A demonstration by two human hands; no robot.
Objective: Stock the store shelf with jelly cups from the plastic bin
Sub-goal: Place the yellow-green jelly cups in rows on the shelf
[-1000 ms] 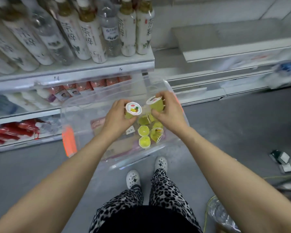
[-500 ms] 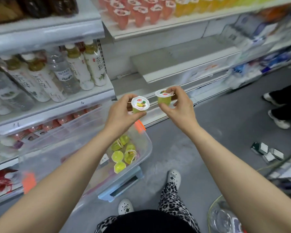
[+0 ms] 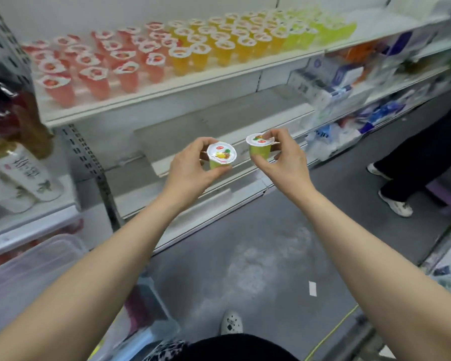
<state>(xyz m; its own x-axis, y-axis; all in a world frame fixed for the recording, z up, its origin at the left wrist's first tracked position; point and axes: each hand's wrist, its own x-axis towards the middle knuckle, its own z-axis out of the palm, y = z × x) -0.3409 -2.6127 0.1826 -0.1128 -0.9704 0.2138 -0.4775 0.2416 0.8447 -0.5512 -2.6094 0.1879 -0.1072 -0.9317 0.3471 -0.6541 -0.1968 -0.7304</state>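
Observation:
My left hand (image 3: 190, 168) grips a green jelly cup (image 3: 221, 155) with a white foil lid. My right hand (image 3: 284, 160) pinches a second green jelly cup (image 3: 259, 148) by its sides. Both cups are held upright in the air, side by side, in front of a bare white shelf (image 3: 219, 121). Above them the store shelf (image 3: 182, 82) carries rows of jelly cups: pink at the left, orange in the middle, green at the right. The clear plastic bin (image 3: 34, 277) sits low at the left, its contents out of sight.
Tea bottles (image 3: 18, 173) stand on the left-hand shelves. Packaged goods (image 3: 344, 82) fill the shelves at the right. Another person's legs and shoes (image 3: 399, 199) stand on the grey floor at the right. My own shoe (image 3: 231, 321) shows below.
Both hands have lifted the two green cups out of the bin and up toward the shelves. The view has swung up and right, so the jelly cup shelf now shows.

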